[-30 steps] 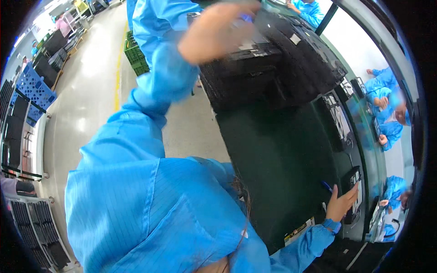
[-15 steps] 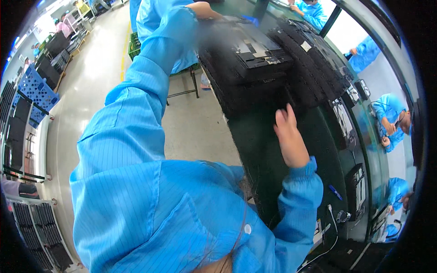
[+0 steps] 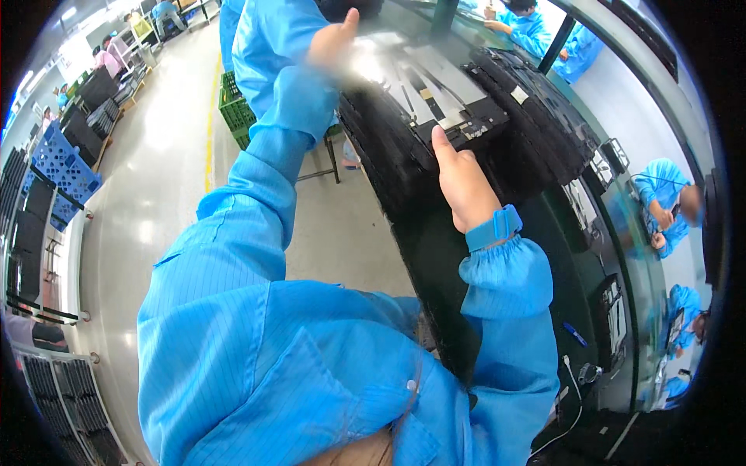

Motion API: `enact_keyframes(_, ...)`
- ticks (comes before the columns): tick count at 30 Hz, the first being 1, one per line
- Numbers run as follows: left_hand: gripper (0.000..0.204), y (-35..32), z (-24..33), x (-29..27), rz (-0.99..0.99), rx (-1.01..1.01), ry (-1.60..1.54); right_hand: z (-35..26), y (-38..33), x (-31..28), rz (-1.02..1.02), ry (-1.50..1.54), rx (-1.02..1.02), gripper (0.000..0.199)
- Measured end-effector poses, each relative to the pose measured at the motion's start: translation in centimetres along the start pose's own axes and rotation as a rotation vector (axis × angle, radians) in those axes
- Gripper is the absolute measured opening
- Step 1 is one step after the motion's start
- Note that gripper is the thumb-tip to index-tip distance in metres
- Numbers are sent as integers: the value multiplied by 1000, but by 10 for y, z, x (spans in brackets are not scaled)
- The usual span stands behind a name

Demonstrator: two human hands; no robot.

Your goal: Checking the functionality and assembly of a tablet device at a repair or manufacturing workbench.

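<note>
L hand (image 3: 330,43) curled on the far edge of the top panel (image 3: 435,85), R hand (image 3: 462,182) gripping its near edge, fingers flat. Panel sits atop the black stack (image 3: 404,155) on the bench (image 3: 575,311). Best lift level w/ both hands, clear of stack, no dragging.

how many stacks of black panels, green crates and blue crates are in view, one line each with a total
stacks of black panels: 2, near stack under both hands, left hand, right hand, and far stack
green crates: 1 pile, count inside unclear
blue crates: 1 cluster
total: 4
</note>
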State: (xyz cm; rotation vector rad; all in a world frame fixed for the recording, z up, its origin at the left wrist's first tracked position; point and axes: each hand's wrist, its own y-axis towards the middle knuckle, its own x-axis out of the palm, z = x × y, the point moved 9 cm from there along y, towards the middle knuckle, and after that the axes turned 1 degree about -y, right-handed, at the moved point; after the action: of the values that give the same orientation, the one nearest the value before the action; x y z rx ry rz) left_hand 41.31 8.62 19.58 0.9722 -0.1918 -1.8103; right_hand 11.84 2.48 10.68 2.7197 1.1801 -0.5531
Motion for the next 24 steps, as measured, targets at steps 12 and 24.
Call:
enact_keyframes(12, 50, -130, 91, -25, -726, -139, -1205, -11, -149, -89, 105, 499, -82, 41)
enact_keyframes(24, 49, -313, 161, 110, -1511, -543, -1169, 172, -368, -157, 895, 622, 346, 53)
